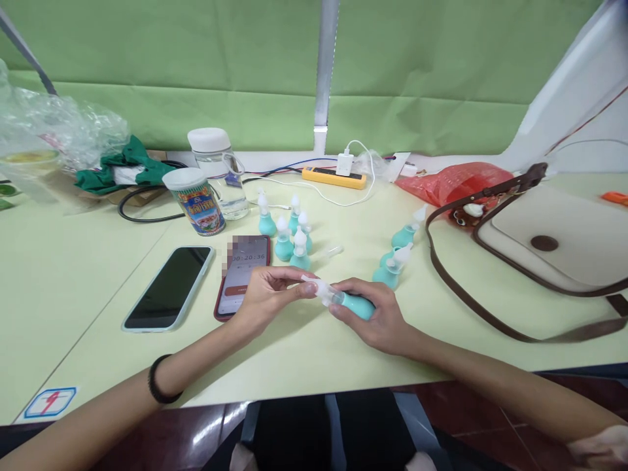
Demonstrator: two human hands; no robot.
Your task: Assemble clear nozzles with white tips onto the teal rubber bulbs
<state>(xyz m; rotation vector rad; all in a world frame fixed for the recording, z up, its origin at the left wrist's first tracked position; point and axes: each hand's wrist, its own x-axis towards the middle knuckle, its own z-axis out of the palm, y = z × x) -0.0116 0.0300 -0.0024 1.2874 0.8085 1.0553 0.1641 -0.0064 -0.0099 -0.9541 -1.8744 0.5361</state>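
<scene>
Near the table's front middle, my right hand [377, 314] is wrapped round the teal bulb [359, 306] of a small squeeze bottle. My left hand [275, 294] pinches the white translucent tip [321, 289] at the bulb's upper left end. Tip and bulb appear joined by a clear neck between my hands. Behind them stand several teal bulbs with white tips [283, 242]. More such bulbs [387, 271] lie tilted to the right. A small clear piece [334, 251] lies between the two groups.
Two phones [169, 288] [243, 275] lie at left, before a patterned canister [196, 203] and a water bottle [220, 173]. A yellow power strip [333, 177] is at the back. On the right are a red plastic bag [451, 186] and a cream handbag [554, 229] with a brown strap.
</scene>
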